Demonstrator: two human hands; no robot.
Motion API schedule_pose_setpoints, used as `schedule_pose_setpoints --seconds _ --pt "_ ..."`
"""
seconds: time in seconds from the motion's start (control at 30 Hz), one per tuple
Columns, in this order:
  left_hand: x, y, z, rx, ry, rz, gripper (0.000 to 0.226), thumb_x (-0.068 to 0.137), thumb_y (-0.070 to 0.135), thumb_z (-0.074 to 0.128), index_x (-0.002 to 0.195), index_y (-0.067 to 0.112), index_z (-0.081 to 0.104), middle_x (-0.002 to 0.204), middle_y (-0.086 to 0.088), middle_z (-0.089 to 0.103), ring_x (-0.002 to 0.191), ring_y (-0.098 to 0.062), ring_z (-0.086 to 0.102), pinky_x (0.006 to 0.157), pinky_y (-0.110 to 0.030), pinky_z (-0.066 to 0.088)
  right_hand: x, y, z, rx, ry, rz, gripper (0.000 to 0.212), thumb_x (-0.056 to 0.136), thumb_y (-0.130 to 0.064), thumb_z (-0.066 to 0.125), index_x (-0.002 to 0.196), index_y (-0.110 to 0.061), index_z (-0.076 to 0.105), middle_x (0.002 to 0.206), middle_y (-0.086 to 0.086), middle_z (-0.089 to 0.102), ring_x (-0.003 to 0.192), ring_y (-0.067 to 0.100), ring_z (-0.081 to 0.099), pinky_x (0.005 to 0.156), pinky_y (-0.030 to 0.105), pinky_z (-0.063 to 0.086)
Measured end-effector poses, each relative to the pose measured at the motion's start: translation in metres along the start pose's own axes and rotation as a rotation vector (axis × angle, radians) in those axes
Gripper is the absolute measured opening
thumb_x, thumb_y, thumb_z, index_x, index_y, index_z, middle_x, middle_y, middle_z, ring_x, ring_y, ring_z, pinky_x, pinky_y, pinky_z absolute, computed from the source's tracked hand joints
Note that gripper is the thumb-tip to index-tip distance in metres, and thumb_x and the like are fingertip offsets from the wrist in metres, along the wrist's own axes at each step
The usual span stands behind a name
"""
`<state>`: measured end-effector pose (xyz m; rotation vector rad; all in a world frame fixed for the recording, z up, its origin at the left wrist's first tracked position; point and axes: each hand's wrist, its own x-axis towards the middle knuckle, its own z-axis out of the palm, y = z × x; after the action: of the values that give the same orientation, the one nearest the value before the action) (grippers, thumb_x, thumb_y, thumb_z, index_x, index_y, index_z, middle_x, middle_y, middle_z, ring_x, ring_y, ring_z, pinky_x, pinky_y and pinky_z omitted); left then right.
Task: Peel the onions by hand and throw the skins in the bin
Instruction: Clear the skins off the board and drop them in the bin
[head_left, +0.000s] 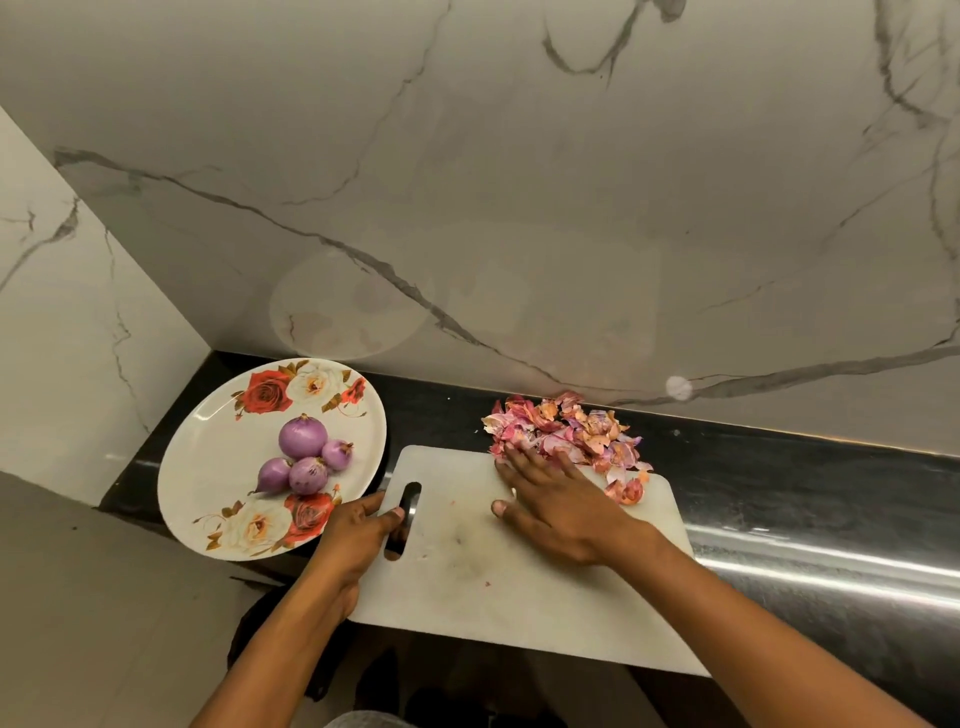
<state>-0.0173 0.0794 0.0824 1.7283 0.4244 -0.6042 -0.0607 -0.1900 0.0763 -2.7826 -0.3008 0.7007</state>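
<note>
The left hand (358, 540) grips the white cutting board (467, 566) at its handle slot, fingers (396, 515) curled round the left edge with one tip at the slot; that hold looks meant to steady or lift the board. The right hand (561, 509) lies flat on the board, its fingers (522, 465) straight and spread, tips touching the near side of the pile of onion skins (566, 431); it holds nothing, and a flat palm suits sweeping loose flakes together rather than pinching them. The skins sit partly on the board's far right corner and partly on the black bench (779, 467) against the marble wall (519, 182); a few flakes lie apart by the board's right edge. Four peeled onions (304, 436) rest together on the flowered plate (208, 447), just left of the board, so peeling appears done and only disposal remains. No bin is in view; the plate appears to overhang the bench edge beside the left hand, so a careless lift of the board could knock it; the light skins could scatter.
</note>
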Motion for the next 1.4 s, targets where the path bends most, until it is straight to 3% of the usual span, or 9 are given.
schedule_pose_setpoints --seconds 0.23,0.47,0.6,0.7,0.9,1.0,1.1,1.23,1.4 --pt "0.002 -0.001 -0.004 0.006 -0.019 -0.016 0.022 0.101 0.005 0.064 0.118 0.012 0.076 0.102 -0.016 0.079 0.086 -0.027 0.074 0.068 -0.033 0.057 -0.011 -0.060 0.017 0.032 -0.046 -0.383 0.063 0.110 -0.062 0.016 0.165 -0.041 -0.006 0.174 -0.013 -0.014 0.158 0.005 -0.021 0.126 0.037 -0.016" --pt "0.001 -0.003 -0.020 0.041 -0.056 -0.058 0.021 0.100 0.006 0.065 0.117 0.011 0.077 0.088 -0.013 0.080 0.073 -0.027 0.072 0.073 -0.038 0.058 -0.016 0.004 -0.006 0.080 -0.010 -0.047 0.069 0.106 -0.069 0.013 0.164 -0.041 -0.010 0.170 -0.016 -0.017 0.156 0.002 -0.020 0.132 0.045 -0.002" --pt "-0.001 0.012 -0.026 0.058 -0.075 -0.054 0.017 0.100 0.005 0.065 0.110 0.007 0.079 0.092 -0.019 0.080 0.077 -0.034 0.074 0.079 -0.046 0.061 -0.057 0.000 -0.025 0.098 0.017 -0.162 0.066 0.108 -0.066 0.021 0.164 -0.046 -0.009 0.171 -0.021 -0.019 0.154 -0.005 -0.024 0.132 0.037 -0.008" --pt "0.001 0.028 -0.029 0.112 -0.048 -0.035 0.015 0.100 0.005 0.066 0.103 0.010 0.080 0.088 -0.016 0.081 0.078 -0.033 0.074 0.073 -0.040 0.062 -0.093 -0.023 -0.031 0.142 -0.099 -0.317 0.061 0.110 -0.060 0.026 0.162 -0.051 -0.006 0.169 -0.028 -0.019 0.153 -0.008 -0.024 0.126 0.026 -0.015" --pt "0.009 0.046 -0.035 0.312 -0.044 -0.042 0.011 0.099 0.019 0.071 0.106 0.016 0.080 0.097 -0.013 0.079 0.096 -0.035 0.072 0.091 -0.043 0.060 -0.064 -0.001 -0.011 0.109 -0.106 -0.233 0.063 0.107 -0.068 0.017 0.160 -0.053 -0.014 0.170 -0.024 -0.021 0.154 -0.006 -0.024 0.130 0.037 -0.011" --pt "0.005 0.045 -0.034 0.345 -0.050 -0.033 0.012 0.099 0.018 0.071 0.105 0.016 0.080 0.096 -0.011 0.079 0.094 -0.033 0.072 0.079 -0.035 0.058 -0.042 0.038 -0.004 0.094 -0.081 -0.050 0.067 0.104 -0.072 0.010 0.161 -0.049 -0.016 0.170 -0.018 -0.020 0.157 0.005 -0.021 0.132 0.048 -0.002" --pt "0.001 0.043 -0.034 0.309 -0.018 -0.034 0.011 0.100 0.014 0.069 0.100 0.015 0.079 0.091 -0.014 0.077 0.083 -0.029 0.070 0.066 -0.029 0.052 -0.038 0.058 -0.013 0.084 -0.028 0.011 0.067 0.105 -0.070 0.010 0.163 -0.044 -0.010 0.170 -0.019 -0.017 0.157 0.004 -0.020 0.132 0.047 -0.001" --pt "0.004 0.041 -0.038 0.271 0.026 -0.037 0.012 0.101 0.010 0.067 0.098 0.011 0.079 0.085 -0.014 0.077 0.078 -0.030 0.069 0.064 -0.029 0.052 -0.067 0.031 -0.032 0.112 0.008 -0.081 0.062 0.107 -0.067 0.016 0.160 -0.052 -0.012 0.169 -0.025 -0.021 0.153 -0.005 -0.026 0.131 0.036 -0.012" --pt "0.008 0.040 -0.040 0.255 0.026 -0.052 0.012 0.100 0.012 0.069 0.105 0.011 0.080 0.093 -0.018 0.078 0.087 -0.037 0.071 0.077 -0.038 0.058 -0.094 -0.022 -0.025 0.145 -0.168 -0.371 0.060 0.111 -0.059 0.022 0.162 -0.050 -0.008 0.169 -0.029 -0.017 0.153 -0.010 -0.023 0.124 0.024 -0.016"
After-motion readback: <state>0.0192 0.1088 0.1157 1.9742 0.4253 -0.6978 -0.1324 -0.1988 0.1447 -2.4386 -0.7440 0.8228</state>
